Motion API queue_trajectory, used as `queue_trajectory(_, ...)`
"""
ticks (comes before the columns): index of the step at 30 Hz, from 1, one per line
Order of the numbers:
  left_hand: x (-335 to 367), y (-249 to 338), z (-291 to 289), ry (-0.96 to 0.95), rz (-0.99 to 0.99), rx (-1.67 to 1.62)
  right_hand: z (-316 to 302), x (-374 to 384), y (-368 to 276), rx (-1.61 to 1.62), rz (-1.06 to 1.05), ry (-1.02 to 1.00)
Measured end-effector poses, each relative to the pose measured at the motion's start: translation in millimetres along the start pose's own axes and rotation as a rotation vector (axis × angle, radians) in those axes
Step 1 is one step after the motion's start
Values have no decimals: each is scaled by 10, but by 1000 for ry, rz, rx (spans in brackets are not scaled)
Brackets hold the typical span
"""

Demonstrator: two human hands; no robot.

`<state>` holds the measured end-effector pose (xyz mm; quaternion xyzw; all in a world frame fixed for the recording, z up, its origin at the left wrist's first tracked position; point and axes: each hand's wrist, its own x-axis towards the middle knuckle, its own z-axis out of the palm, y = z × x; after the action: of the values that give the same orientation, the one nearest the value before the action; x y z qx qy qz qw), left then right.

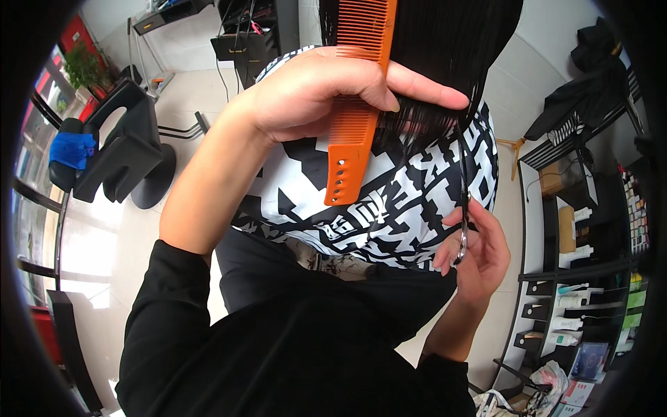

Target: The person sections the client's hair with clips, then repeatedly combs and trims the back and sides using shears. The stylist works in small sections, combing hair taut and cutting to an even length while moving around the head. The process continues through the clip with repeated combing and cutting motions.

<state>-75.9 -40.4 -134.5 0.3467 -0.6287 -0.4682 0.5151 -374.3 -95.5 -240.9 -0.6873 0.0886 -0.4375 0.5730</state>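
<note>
My left hand [313, 90] is closed around an orange comb [349, 167], held upright with its teeth to the left. Its outstretched fingers also clamp a section of straight black hair [445, 42], whose cut ends [406, 128] hang just below them. In my right hand [479, 254] are hairdressing scissors [464, 194], fingers in the handle rings, blades pointing up beside the hair at my left fingertips. Whether the blades are apart I cannot make out. A black-and-white patterned cape [389, 215] covers the seated person in front of me.
A black salon chair [132, 146] with a blue cloth [71, 151] stands to the left. On the right, shelves [577, 278] hold bottles and tubes, near a rack of dark garments [583, 104]. A black trolley [246, 45] stands at the back.
</note>
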Motion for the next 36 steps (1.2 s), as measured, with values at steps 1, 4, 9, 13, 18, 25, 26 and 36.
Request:
queue_trajectory(1,5,-16,8,17,10,5,0,8,0,-7,-2,-4)
queue_trajectory(4,-6,-13,8,50,-72,-21,-1,21,13,15,-15,-12)
queue_trajectory(9,-18,27,-4,81,-111,51,6,54,-7,5,-2,-10)
queue_trajectory(13,-17,13,-11,68,-98,33,4,75,14,15,-21,-28)
queue_trajectory(18,1,-46,-42,60,-40,-6,-36,40,17,-45,29,4)
queue_trajectory(25,-5,-20,-48,34,-70,-5,-12,97,-20,-28,-4,-29)
queue_trajectory(26,-2,-19,-51,32,-65,8,-19,106,-5,-15,-8,-31)
queue_trajectory(36,-26,-22,-81,40,-66,-3,-67,40,-30,-9,35,5)
